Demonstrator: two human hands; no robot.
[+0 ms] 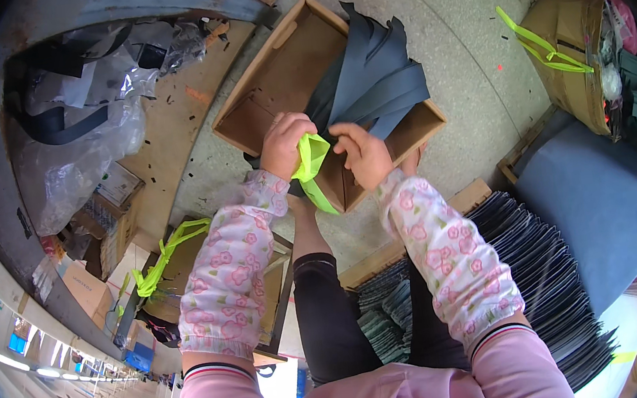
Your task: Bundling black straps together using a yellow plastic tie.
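My left hand [285,144] and right hand [360,153] both pinch neon-green strap [311,160] over near edge of cardboard box [273,78]; I'd keep strap taut, flat, clear of grey fabric pieces [375,74]

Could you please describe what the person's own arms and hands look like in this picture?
Both hands, the left hand and the right hand, are bare, with no gloves. Each forearm wears a loose oversleeve, white with pink flowers, gathered at both ends. Above these show plain pink sleeves with dark striped cuffs.
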